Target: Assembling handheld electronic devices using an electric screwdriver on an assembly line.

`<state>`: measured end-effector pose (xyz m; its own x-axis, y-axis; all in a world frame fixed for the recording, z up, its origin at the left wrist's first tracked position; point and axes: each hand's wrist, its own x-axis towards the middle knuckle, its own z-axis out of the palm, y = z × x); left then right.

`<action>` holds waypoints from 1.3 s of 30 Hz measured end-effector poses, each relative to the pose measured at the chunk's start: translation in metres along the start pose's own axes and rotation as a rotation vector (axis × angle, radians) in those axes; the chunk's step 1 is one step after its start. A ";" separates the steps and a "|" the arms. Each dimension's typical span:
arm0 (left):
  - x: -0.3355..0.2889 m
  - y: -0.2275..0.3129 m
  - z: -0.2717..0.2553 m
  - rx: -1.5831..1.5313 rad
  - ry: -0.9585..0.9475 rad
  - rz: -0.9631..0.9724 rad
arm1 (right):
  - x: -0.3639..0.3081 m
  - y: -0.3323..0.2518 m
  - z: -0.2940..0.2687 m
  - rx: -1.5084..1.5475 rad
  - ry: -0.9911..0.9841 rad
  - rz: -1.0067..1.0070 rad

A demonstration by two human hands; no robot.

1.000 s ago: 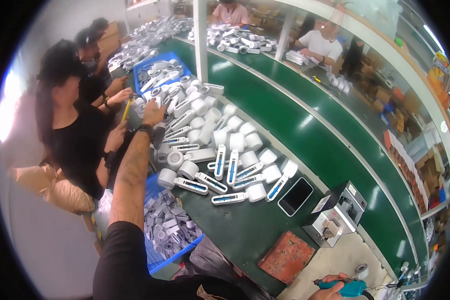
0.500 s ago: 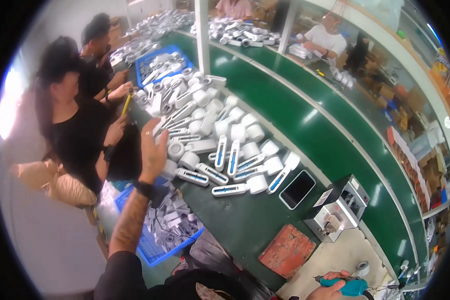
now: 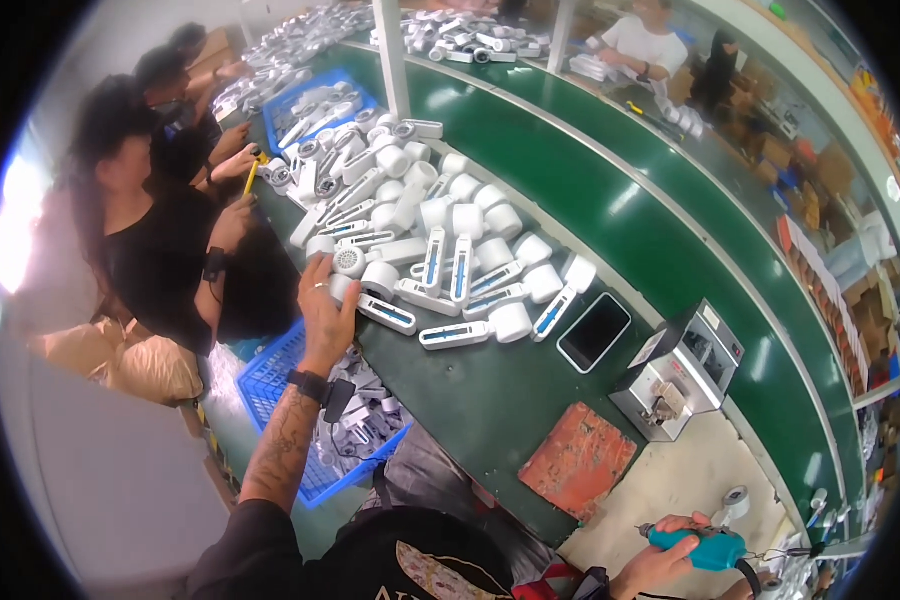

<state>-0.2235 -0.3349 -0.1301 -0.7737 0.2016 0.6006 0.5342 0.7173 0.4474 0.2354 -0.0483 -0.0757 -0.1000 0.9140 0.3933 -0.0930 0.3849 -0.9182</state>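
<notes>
My left hand [image 3: 328, 310] reaches out over the green bench and closes on a white hair-dryer body [image 3: 370, 300] at the near edge of a big pile of the same white parts [image 3: 440, 240]. A black band sits on that wrist. My right hand [image 3: 660, 555] is low at the bottom right, gripped around a teal electric screwdriver [image 3: 710, 548] above a pale work mat [image 3: 670, 490].
A blue crate [image 3: 270, 375] of white parts stands below the bench edge by my left arm. On the bench lie a dark phone [image 3: 594, 332], a small grey machine [image 3: 675, 370] and a rust-red pad [image 3: 578, 462]. Seated people [image 3: 160, 250] work at my left. A green conveyor [image 3: 670, 210] runs behind.
My left hand has pulled back from the far side of the pile toward me and now grips a white part at its near edge. The right hand stays on the screwdriver.
</notes>
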 end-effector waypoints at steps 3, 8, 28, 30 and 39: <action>0.005 0.032 -0.011 0.016 0.074 0.075 | 0.000 0.003 -0.009 0.025 0.006 -0.028; 0.001 0.133 -0.013 -0.240 -0.139 0.226 | 0.002 -0.002 -0.019 -0.040 -0.033 -0.023; -0.209 0.471 0.102 -1.361 -0.906 0.708 | -0.042 -0.056 -0.070 -0.095 -0.001 0.245; -0.224 0.467 0.147 -1.482 -0.932 0.471 | -0.037 -0.060 -0.057 0.014 -0.019 0.296; -0.275 0.560 0.120 -0.759 -1.125 0.699 | -0.052 -0.065 -0.093 0.095 -0.004 0.246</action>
<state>0.2471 0.0909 -0.1239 0.0377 0.9818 0.1859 0.6624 -0.1639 0.7310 0.3387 -0.1088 -0.0402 -0.1347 0.9781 0.1586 -0.1576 0.1368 -0.9780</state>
